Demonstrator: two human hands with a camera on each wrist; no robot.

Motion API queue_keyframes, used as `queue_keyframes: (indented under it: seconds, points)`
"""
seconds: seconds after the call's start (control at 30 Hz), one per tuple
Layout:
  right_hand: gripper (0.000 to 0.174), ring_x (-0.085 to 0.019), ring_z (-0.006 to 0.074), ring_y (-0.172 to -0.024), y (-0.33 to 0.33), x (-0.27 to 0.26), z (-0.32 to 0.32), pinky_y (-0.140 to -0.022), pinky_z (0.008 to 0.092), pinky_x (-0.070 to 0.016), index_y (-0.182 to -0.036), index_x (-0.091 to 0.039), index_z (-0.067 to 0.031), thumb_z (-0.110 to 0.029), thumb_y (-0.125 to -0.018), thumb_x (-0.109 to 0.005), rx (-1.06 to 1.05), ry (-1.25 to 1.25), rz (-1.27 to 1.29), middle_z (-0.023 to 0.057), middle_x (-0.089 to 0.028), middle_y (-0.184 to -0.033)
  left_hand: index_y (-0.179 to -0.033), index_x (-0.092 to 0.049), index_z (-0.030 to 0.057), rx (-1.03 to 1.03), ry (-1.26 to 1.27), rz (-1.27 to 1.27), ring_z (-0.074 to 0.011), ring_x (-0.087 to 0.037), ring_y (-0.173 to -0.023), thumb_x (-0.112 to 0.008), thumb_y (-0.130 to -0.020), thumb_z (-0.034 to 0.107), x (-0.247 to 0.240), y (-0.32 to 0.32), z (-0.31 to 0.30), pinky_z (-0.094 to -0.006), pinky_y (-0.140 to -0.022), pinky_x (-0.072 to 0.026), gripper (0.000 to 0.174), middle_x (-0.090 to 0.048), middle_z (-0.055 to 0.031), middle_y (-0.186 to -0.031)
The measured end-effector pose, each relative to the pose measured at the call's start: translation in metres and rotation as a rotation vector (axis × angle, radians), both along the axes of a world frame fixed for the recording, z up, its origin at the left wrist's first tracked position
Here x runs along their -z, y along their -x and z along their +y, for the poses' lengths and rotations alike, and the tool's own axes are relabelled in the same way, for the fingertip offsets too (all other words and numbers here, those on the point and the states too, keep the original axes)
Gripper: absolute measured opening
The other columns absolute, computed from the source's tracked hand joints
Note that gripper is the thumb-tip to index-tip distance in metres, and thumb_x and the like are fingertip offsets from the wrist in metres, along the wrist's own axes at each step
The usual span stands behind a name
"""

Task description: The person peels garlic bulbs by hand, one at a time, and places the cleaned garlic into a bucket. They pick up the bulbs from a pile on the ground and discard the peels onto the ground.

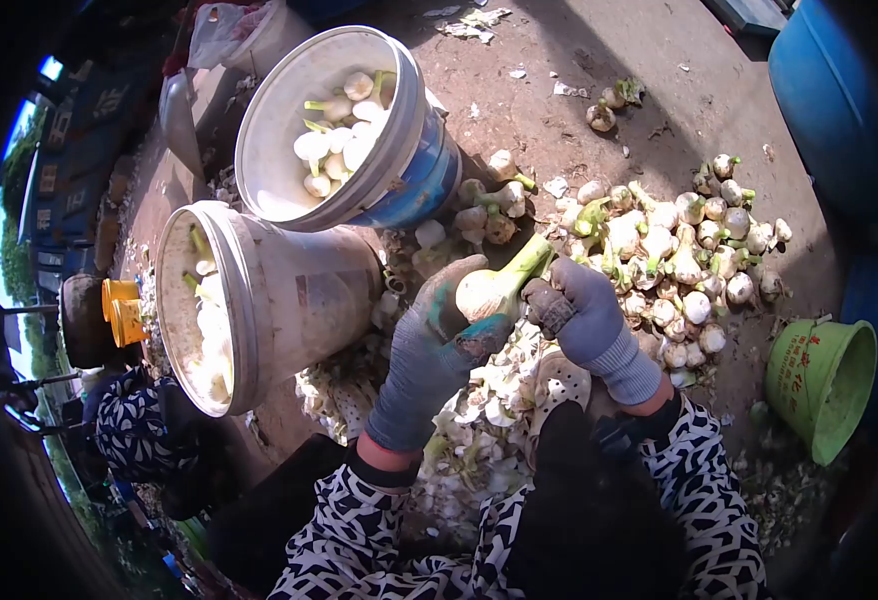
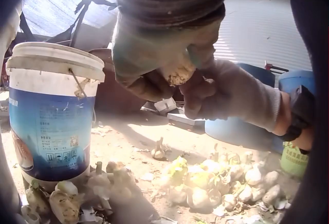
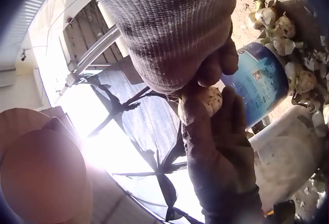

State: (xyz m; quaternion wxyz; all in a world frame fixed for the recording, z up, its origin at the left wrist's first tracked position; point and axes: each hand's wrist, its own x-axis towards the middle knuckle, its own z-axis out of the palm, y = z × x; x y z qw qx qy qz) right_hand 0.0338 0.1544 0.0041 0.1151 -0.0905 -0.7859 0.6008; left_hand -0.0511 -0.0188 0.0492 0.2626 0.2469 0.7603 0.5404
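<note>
A garlic bulb (image 1: pixel 481 295) with a thick green stalk is held up in front of my body, stalk pointing away to the upper right. My gloved left hand (image 1: pixel 429 345) grips it, fingers on one side and the green-stained thumb on the other. From the right, my gloved right hand (image 1: pixel 594 325) has its fingers curled against the bulb's side by the stalk, pinching there. In the right wrist view the bulb's brownish root end (image 3: pixel 213 99) shows between both hands. Below them lies a heap of pale garlic peelings (image 1: pixel 489 420), over and around a perforated shoe (image 1: pixel 562 385).
A tilted bucket (image 1: pixel 259 150) with clean bulbs stands at the upper left; a second white bucket (image 1: pixel 304 290) of bulbs leans nearer. Unpeeled garlic (image 1: pixel 689 260) is piled on the right. A green pail (image 1: pixel 794 370) and a blue tub (image 1: pixel 829 100) stand farther right. Another person (image 1: pixel 144 430) is at left.
</note>
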Motion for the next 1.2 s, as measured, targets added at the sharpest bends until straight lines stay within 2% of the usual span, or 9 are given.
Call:
queue_keyframes:
  seconds: [0.23,0.37,0.57,0.63,0.8,0.9,1.03,1.13,1.2]
  points:
    - [0.025,-0.049,0.0051,-0.044,-0.01,-0.013,0.011,-0.039,0.0193,-0.0369,-0.099,-0.063,-0.0016,-0.025,-0.09,-0.063,-0.27,0.999,-0.38,0.0005,-0.057,-0.061,-0.116,-0.057,0.0017,0.236,0.104,0.505,-0.0285,-0.065,-0.094,-0.061,-0.087,0.006,0.025,0.008,-0.007,-0.0346,-0.08,-0.0509,0.029,-0.064,-0.0164,-0.1]
    - [0.025,-0.048,0.0053,-0.043,-0.007,0.0,0.008,-0.037,0.0184,-0.0343,-0.098,-0.063,-0.0017,-0.025,-0.09,-0.063,-0.323,1.157,-0.364,-0.0001,-0.056,-0.059,-0.109,-0.062,-0.002,-0.311,0.036,-0.015,-0.0221,-0.063,-0.09,-0.04,-0.102,0.024,0.024,0.007,0.009,-0.0324,-0.085,-0.048,0.035,-0.065,-0.0129,-0.097]
    - [0.029,-0.064,0.0134,-0.063,-0.007,0.034,-0.016,-0.05,0.0232,-0.0502,-0.109,-0.06,0.007,-0.016,-0.093,-0.057,-0.435,0.674,0.212,0.0121,-0.067,-0.088,-0.12,-0.052,-0.0054,0.001,0.023,0.209,-0.0201,-0.058,-0.099,-0.06,-0.093,0.022,0.014,-0.031,0.001,-0.0333,-0.089,-0.0468,0.039,-0.06,-0.0133,-0.107]
    - [0.031,-0.062,0.0172,-0.053,-0.017,0.039,-0.01,-0.038,0.0251,-0.0446,-0.104,-0.059,0.0091,-0.02,-0.093,-0.055,-0.569,1.651,-0.141,0.0185,-0.066,-0.084,-0.117,-0.053,-0.0042,-0.11,-0.134,-0.576,-0.0194,-0.061,-0.092,-0.065,-0.09,0.022,0.0,-0.031,0.004,-0.0318,-0.084,-0.0494,0.039,-0.063,-0.0094,-0.099]
    - [0.038,-0.063,0.029,-0.053,-0.041,0.059,0.02,-0.036,0.0315,-0.0463,-0.108,-0.053,0.0119,-0.022,-0.092,-0.056,-0.377,1.702,-0.058,0.0221,-0.064,-0.08,-0.107,-0.06,-0.0035,0.076,-0.005,-0.125,-0.0217,-0.064,-0.094,-0.042,-0.101,0.024,0.012,-0.016,-0.009,-0.0335,-0.086,-0.0515,0.033,-0.066,-0.0136,-0.101]
    - [0.039,-0.061,0.0258,-0.051,-0.07,0.036,0.016,-0.041,0.0338,-0.0491,-0.113,-0.051,0.012,-0.019,-0.09,-0.058,0.181,1.484,-0.33,0.0179,-0.063,-0.077,-0.116,-0.058,-0.0012,0.052,-0.151,-0.116,-0.0332,-0.056,-0.116,-0.039,-0.101,0.032,0.023,-0.016,-0.016,-0.0504,-0.1,-0.0437,0.041,-0.058,-0.02,-0.123]
    - [0.045,-0.065,0.0222,-0.067,-0.109,0.007,0.022,-0.055,0.0299,-0.0522,-0.112,-0.056,0.0114,-0.022,-0.083,-0.066,0.045,1.366,-0.179,0.017,-0.065,-0.075,-0.135,-0.047,0.0029,-0.093,-0.517,-0.496,-0.0364,-0.036,-0.134,-0.034,-0.097,0.048,0.032,-0.002,-0.023,-0.0584,-0.113,-0.018,0.061,-0.048,-0.0183,-0.139]
    - [0.035,-0.067,0.0192,-0.069,-0.09,-0.031,0.045,-0.062,0.0363,-0.0518,-0.106,-0.065,-0.0028,-0.022,-0.077,-0.069,-0.737,0.5,-0.41,0.0117,-0.066,-0.071,-0.132,-0.048,-0.0024,-0.061,-0.336,-0.204,-0.0325,-0.05,-0.124,-0.05,-0.096,0.024,0.02,0.0,-0.019,-0.0509,-0.103,-0.0397,0.045,-0.053,-0.0189,-0.132]
    - [0.039,-0.064,0.0271,-0.06,-0.066,-0.038,0.008,-0.057,0.0362,-0.0491,-0.097,-0.066,-0.0098,-0.04,-0.074,-0.075,-0.574,-0.192,-0.369,0.0105,-0.062,-0.063,-0.125,-0.053,-0.0052,0.02,-0.07,0.216,-0.0218,-0.059,-0.11,-0.061,-0.088,0.005,0.012,-0.001,-0.013,-0.0325,-0.093,-0.0474,0.039,-0.058,-0.0155,-0.125]
